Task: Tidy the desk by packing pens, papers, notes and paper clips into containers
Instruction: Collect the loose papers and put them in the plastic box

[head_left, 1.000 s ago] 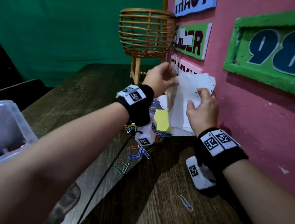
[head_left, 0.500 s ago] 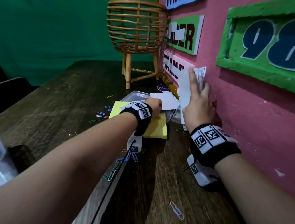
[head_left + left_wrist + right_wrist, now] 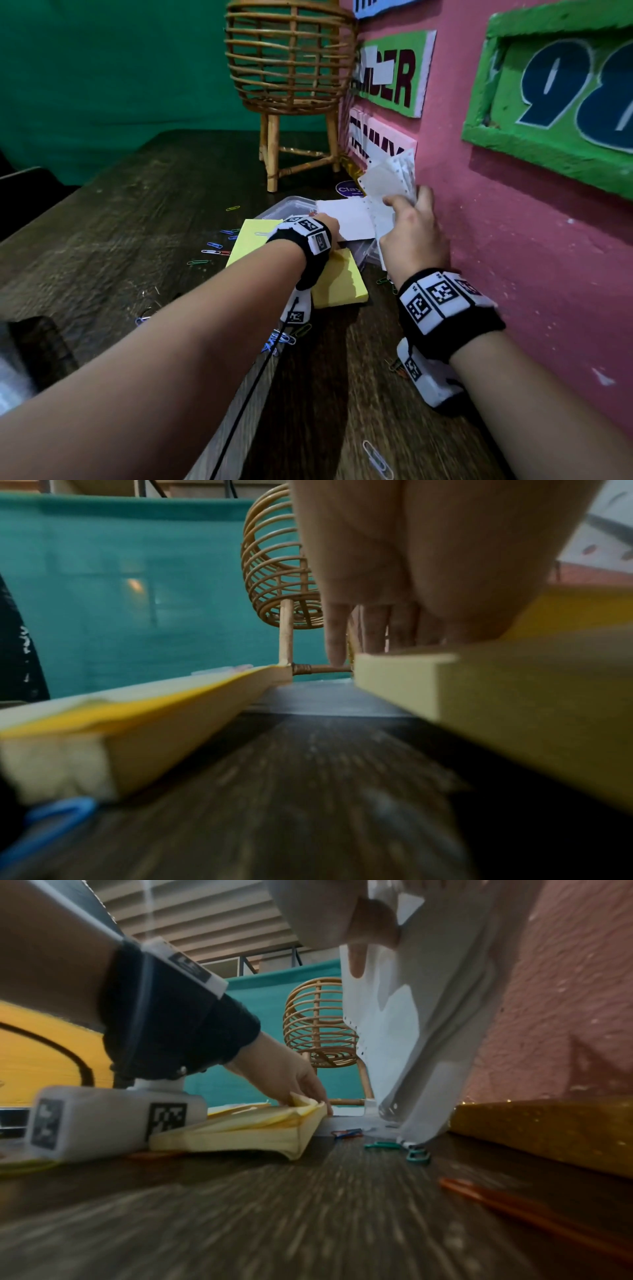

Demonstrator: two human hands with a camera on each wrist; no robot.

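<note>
- inspecting the right of centre in the head view, we find the right hand (image 3: 412, 228) gripping a sheaf of punched white papers (image 3: 388, 181), thumb in front and fingers behind, held upright close beside the pink wall (image 3: 513, 246).
- in the right wrist view the papers (image 3: 411, 1031) hang from the upper centre, their lower edge reaching the wooden desk (image 3: 274, 1218) beside a clear plastic container (image 3: 387, 1112).
- we note the left hand (image 3: 329, 224) at frame centre, reaching down onto a yellow sticky note pad (image 3: 339, 284); in the right wrist view its fingers (image 3: 308, 1088) lift the pad's top sheets at the far edge.
- a second yellow pad (image 3: 253, 240) lies just left of that wrist, apart from the first with bare desk between them in the left wrist view.
- one loose white sheet (image 3: 342, 219) lies across the container (image 3: 284, 207) above centre.
- coloured paper clips (image 3: 214, 248) lie scattered left of the pads; a pale clip (image 3: 376, 459) sits at the lower edge.
- a rattan basket stand (image 3: 291, 68) occupies the upper centre.
</note>
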